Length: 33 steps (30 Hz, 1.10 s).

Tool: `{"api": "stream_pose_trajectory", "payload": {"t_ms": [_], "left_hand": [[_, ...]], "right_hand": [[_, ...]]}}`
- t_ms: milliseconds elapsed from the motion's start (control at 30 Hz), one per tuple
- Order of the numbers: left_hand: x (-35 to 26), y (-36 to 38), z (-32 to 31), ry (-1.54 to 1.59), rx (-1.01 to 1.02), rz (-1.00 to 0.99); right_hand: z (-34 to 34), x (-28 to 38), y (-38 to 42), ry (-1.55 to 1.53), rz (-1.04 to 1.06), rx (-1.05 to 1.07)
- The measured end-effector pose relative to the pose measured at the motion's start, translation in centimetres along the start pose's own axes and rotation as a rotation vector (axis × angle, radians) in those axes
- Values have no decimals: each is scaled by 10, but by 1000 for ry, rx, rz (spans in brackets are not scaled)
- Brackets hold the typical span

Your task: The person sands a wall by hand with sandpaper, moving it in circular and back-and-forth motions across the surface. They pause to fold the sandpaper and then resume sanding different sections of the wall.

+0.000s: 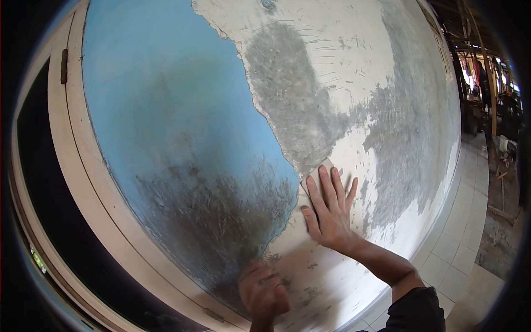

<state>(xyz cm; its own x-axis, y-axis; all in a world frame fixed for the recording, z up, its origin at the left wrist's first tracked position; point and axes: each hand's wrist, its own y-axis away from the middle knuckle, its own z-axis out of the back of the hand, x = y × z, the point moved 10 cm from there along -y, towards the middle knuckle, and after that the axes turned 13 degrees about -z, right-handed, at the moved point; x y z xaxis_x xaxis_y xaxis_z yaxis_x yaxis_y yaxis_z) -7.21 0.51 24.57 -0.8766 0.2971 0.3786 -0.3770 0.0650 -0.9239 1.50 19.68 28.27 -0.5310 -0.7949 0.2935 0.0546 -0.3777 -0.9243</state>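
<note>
In the head view, the right hand (332,221) is pressing flat against the wall (354,50), its fingers spreading and pointing upward. Its grip is opening out rather than clenching, and the palm side is covering part of a thin pale sheet (316,172), whose edge and corners are showing around the fingertips. The sheet is lying against the wall, just beside the jagged edge of the blue paint (182,66) and at the lower end of a grey patch (285,83).

The left hand (263,290) is hovering lower down, in front of the wall near the dark smudged area (204,221) of the blue part. Its fingers are curling into a loose fist; blur is hiding whether they are holding anything, so that cannot be told.

A second, larger grey patch (409,110) is spreading over the whitish surface on the right. A pale frame (83,144) with a hinge (64,66) is bordering the blue paint on the left, beside a dark panel (44,138). A tiled floor (459,232) is running along the wall's right side, and a dark sleeve (417,312) is covering the right upper arm.
</note>
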Motion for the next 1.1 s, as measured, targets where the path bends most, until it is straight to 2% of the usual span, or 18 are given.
{"api": "stream_pose_trajectory", "payload": {"t_ms": [100, 200, 367, 567, 733, 933, 1100], "left_hand": [[10, 16, -22, 25, 40, 57], [6, 34, -29, -80, 138, -57], [4, 37, -29, -81, 136, -97], [5, 41, -31, -65, 160, -71], [5, 40, -32, -84, 150, -79], [5, 39, -31, -63, 137, -80], [8, 42, -31, -61, 147, -43]], "right_hand": [[-10, -5, 26, 6, 10, 11], [-1, -9, 20, 28, 13, 30], [4, -6, 3, 36, -20, 5], [-12, -14, 41, 42, 12, 46], [-1, -2, 13, -19, 47, -1], [-6, -2, 32, -30, 85, 30], [10, -2, -4, -86, 108, -26]]}}
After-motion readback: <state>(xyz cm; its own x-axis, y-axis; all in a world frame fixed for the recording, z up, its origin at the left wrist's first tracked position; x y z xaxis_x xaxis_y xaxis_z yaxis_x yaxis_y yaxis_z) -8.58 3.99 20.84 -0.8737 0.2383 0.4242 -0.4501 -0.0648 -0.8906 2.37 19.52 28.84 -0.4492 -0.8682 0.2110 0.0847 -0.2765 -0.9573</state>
